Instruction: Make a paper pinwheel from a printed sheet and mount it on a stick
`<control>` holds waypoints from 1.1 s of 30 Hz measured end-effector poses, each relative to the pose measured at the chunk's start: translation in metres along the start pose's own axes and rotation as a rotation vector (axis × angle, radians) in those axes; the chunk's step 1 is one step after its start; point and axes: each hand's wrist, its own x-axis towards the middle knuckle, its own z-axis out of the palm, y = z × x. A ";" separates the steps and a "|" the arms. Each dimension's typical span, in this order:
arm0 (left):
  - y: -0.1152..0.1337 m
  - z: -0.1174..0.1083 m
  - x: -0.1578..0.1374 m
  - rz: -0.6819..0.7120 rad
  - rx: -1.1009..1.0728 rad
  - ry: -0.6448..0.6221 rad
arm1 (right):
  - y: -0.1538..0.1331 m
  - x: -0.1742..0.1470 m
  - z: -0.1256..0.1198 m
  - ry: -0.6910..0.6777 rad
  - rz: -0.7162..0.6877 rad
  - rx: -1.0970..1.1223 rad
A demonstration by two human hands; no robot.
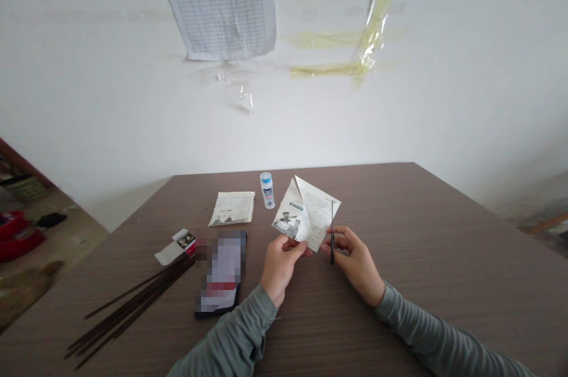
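In the head view my left hand point(284, 264) pinches the lower edge of a folded sheet of printed paper point(317, 208). Its two flaps spread apart at the top, and the left one carries a black-and-white picture. My right hand point(355, 258) is closed around the dark handle of what look like scissors point(332, 247), seen edge-on. Their thin blade points up across the paper's right corner; whether it is cutting cannot be made out. Just beyond the paper stands a clear glue stick point(267, 192) with a blue top.
On the brown table point(399, 318), a stack of printed paper point(233, 208) lies left of the glue stick. A phone point(222, 273) with a blurred screen is nearer. Further left are an open small box point(180, 247) of metal pieces and several thin dark sticks point(137, 300). A white wall point(110, 99) rises behind.
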 end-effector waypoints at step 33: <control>0.041 -0.014 0.000 0.104 -0.007 0.223 | -0.019 -0.021 -0.001 -0.477 0.176 -0.052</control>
